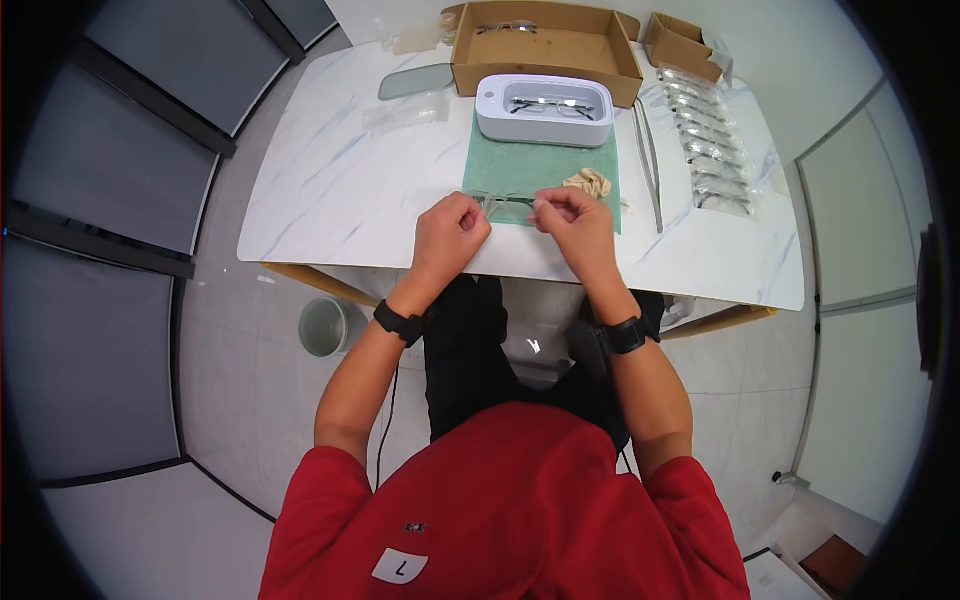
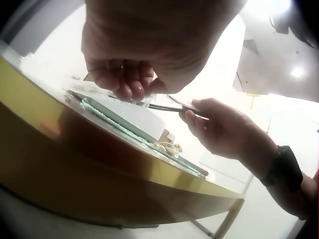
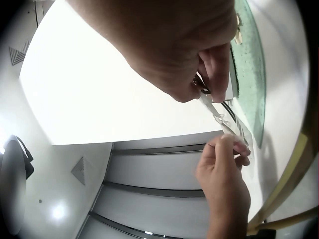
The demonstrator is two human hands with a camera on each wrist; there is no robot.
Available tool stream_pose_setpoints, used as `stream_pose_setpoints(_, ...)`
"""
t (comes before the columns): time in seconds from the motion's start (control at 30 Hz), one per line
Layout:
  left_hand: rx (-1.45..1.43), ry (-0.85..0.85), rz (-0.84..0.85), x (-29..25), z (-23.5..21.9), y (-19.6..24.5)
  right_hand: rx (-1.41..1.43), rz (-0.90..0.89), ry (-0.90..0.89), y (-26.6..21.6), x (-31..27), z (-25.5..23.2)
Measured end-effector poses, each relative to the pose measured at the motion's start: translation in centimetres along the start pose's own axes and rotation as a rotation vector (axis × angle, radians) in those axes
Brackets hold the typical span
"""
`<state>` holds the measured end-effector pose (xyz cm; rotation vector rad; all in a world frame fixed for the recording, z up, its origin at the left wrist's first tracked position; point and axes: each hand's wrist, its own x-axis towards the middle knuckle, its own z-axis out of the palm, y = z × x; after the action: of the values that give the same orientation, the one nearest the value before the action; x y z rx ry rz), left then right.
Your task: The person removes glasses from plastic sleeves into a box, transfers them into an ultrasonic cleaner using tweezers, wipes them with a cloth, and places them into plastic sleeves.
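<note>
Both hands meet over the front of the green cloth [image 1: 540, 165]. A pair of dark-rimmed eyeglasses [image 1: 515, 202] stretches between them, partly overlapped by a clear plastic bag [image 3: 219, 118]. My right hand [image 1: 580, 228] pinches the eyeglasses at one end between thumb and fingers. My left hand [image 1: 447, 235] grips the clear bag with its fingers curled; the bag's edge shows at the fingertips in the left wrist view. Just beyond the right hand lies a crumpled beige cloth [image 1: 588, 182]. The palms hide part of both held things.
Behind the hands stands a white ultrasonic cleaner [image 1: 545, 130] with eyeglasses inside, before a cardboard box [image 1: 560, 50]. Tweezers [image 1: 648, 165] lie at right, beside a row of bagged eyeglasses [image 1: 715, 155]. A grey lid [image 1: 415, 82] and clear bags [image 1: 405, 113] are at left; a bin [image 1: 330, 328] stands below.
</note>
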<state>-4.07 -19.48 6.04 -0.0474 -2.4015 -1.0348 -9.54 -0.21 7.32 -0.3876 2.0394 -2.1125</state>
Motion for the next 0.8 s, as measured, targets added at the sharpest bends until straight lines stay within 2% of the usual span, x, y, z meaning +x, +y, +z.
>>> stream_pose_setpoints(0.23, -0.033, 0.001, -0.038, -0.5, 0.5, -0.2, 0.225, 0.148, 0.044, -0.2, -0.1, -0.5)
stream_pose_setpoints(0.3, 0.029, -0.012, 0.007, -0.5, 0.7, 0.0, 0.255, 0.172, 0.054, -0.1, -0.4, -0.3)
stream_pose_setpoints(0.57, 0.014, -0.013, 0.061, -0.3, 0.7, 1.0, 0.042, 0.009, -0.066, 2.1, -1.0, 1.4)
stream_pose_setpoints(0.67, 0.011, -0.011, 0.078, -0.4, 0.6, 1.1, -0.054, 0.021, -0.119, 2.6, -0.8, 0.9)
stream_pose_setpoints(0.8, 0.002, -0.019, 0.092, -0.8, 0.6, 1.5, 0.003, 0.072, -0.149, 2.5, -0.7, 0.2)
